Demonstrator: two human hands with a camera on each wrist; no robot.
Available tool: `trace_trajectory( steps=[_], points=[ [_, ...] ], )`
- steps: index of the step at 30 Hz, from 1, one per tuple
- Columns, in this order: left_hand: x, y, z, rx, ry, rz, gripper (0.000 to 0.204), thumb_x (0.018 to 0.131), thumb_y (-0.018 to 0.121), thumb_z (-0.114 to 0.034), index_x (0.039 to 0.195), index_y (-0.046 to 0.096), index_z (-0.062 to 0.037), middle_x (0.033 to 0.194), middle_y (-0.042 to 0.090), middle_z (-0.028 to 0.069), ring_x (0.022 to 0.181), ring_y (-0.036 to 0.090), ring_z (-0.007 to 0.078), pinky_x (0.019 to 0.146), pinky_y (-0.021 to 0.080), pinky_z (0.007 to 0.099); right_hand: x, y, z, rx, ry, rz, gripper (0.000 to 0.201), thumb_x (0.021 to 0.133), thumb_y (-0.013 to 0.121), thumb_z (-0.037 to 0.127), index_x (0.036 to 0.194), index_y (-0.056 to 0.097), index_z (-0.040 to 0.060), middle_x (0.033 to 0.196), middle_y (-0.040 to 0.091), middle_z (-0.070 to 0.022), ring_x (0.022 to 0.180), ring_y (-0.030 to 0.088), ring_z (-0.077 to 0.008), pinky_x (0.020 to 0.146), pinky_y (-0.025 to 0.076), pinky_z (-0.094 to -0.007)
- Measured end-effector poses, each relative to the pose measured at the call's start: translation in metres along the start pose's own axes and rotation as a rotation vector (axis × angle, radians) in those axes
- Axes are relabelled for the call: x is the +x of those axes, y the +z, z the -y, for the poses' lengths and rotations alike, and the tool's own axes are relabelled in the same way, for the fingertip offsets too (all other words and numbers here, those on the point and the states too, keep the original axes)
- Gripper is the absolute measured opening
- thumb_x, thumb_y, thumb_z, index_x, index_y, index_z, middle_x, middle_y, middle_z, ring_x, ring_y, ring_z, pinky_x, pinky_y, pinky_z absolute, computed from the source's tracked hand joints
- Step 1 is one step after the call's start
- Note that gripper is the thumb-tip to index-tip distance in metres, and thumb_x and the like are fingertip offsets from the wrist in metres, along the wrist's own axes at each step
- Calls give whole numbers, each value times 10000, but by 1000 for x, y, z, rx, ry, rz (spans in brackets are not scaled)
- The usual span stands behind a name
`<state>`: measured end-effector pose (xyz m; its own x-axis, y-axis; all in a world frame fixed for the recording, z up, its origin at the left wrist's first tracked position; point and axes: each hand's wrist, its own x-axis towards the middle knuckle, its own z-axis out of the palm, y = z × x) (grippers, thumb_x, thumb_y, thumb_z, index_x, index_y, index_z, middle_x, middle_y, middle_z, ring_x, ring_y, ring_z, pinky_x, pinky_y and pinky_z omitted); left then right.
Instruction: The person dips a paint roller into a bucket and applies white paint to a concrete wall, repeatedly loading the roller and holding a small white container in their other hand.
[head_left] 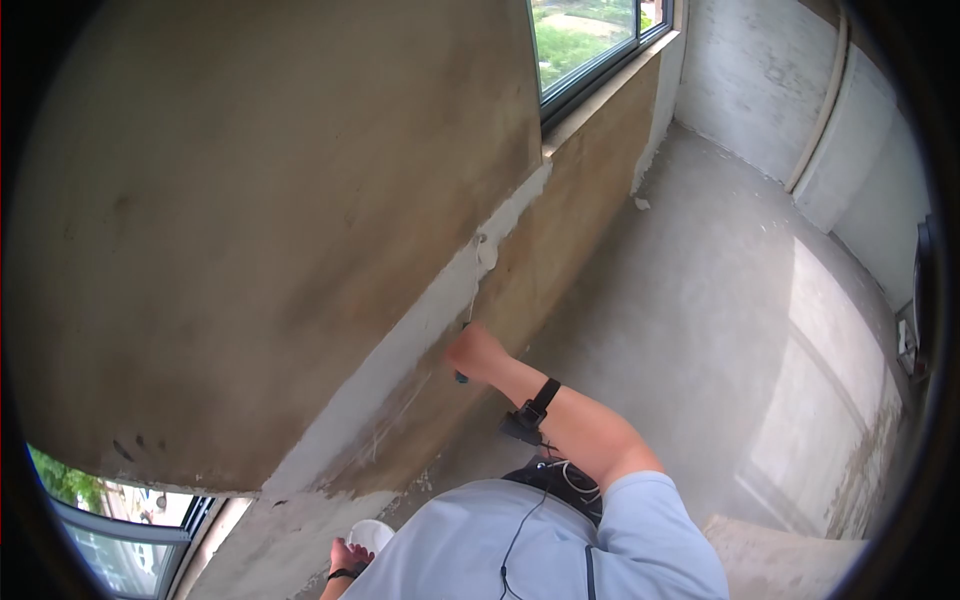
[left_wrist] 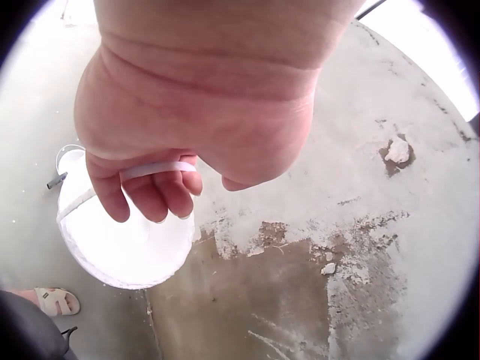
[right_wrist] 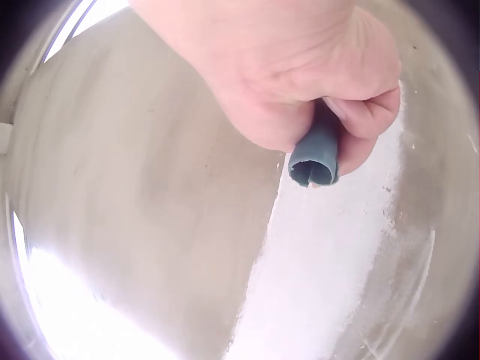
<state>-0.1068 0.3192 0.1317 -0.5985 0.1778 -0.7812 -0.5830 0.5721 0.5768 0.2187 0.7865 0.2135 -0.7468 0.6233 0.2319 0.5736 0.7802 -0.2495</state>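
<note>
My right hand [head_left: 477, 353] grips a dark teal, hollow-ended handle [right_wrist: 315, 154] close to the wall [head_left: 300, 230]. The working end of that tool is hidden behind the fist. Beside the hand, a band of white plaster [head_left: 375, 375] runs diagonally along the brownish wall. Low at my other side, the left hand [left_wrist: 199, 112] has its fingers curled under the pale handle strap [left_wrist: 154, 169] of a white bucket [left_wrist: 127, 244]. The bucket hangs below the palm, its white contents washed out by glare.
Two windows open in the wall, one at the upper right [head_left: 585, 45] and one at the lower left [head_left: 120, 540]. A grey concrete floor [head_left: 660, 330] stretches right. A sandalled foot [left_wrist: 58, 301] and a second small white container [left_wrist: 71, 159] show below.
</note>
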Motion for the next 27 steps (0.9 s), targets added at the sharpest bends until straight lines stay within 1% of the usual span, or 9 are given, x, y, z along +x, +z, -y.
trace_trajectory(
  steps=[1, 3, 4, 8, 10, 12, 19, 21, 27],
  points=[
    [3, 5, -2, -1, 2, -1, 301, 801, 464, -424, 795, 382, -134, 681, 409, 13, 672, 429, 200, 820, 374, 470, 2, -7, -12, 55, 23, -14, 93, 635, 673, 158, 635, 639, 71, 639, 626, -100, 633, 639, -267, 586, 503, -371],
    [12, 18, -11, -367, -227, -208, 316, 808, 462, -443, 816, 382, -138, 691, 412, 2, 670, 428, 186, 829, 374, 461, 8, -18, -38, -56, 8, 37, 95, 648, 674, 160, 660, 640, 72, 656, 631, -103, 640, 640, -269, 589, 505, -374],
    [16, 19, -14, -367, -226, -208, 316, 808, 462, -443, 816, 382, -138, 691, 412, 2, 670, 428, 186, 829, 374, 461, 10, -23, -52, -168, -5, 92, 99, 662, 676, 163, 686, 641, 74, 673, 636, -106, 646, 641, -272, 591, 506, -377],
    [25, 24, -19, -424, -291, -188, 344, 818, 460, -473, 867, 388, -140, 713, 419, -13, 673, 425, 170, 849, 372, 444, 17, -36, -106, -123, 36, 158, 122, 718, 658, 141, 716, 631, 22, 682, 640, -136, 660, 653, -268, 603, 508, -375],
    [27, 30, -20, -443, -292, -203, 354, 820, 460, -481, 885, 390, -141, 721, 421, -15, 673, 425, 167, 855, 372, 439, 17, -74, -115, 764, 823, 30, 191, 762, 624, 139, 725, 607, -48, 685, 638, -167, 665, 663, -259, 594, 508, -366],
    [27, 40, -22, -472, -340, -109, 347, 820, 458, -474, 902, 394, -142, 724, 420, -19, 674, 421, 164, 855, 370, 439, 18, -78, -141, 769, 799, 18, 220, 771, 603, 140, 717, 594, -73, 684, 634, -176, 668, 665, -263, 589, 507, -364],
    [31, 83, -40, -418, -314, -164, 340, 807, 467, -462, 862, 381, -137, 687, 425, -4, 660, 435, 177, 848, 372, 456, 25, -82, -216, 778, 837, 12, 239, 776, 568, 136, 738, 589, -99, 693, 635, -189, 690, 673, -279, 585, 511, -364],
    [25, 86, -44, -390, -254, -68, 331, 799, 471, -437, 794, 379, -119, 629, 415, 12, 638, 448, 200, 887, 364, 491, 26, -93, -229, 750, 863, -5, 237, 773, 567, 139, 740, 595, -95, 692, 635, -189, 689, 674, -276, 586, 509, -369],
    [18, 100, -45, -311, -211, -7, 314, 793, 473, -393, 702, 371, -110, 590, 400, 22, 621, 452, 221, 964, 327, 534, 31, -102, -272, 676, 912, -74, 266, 766, 561, 161, 717, 621, -94, 667, 636, -209, 651, 654, -316, 611, 508, -377]
  ],
)
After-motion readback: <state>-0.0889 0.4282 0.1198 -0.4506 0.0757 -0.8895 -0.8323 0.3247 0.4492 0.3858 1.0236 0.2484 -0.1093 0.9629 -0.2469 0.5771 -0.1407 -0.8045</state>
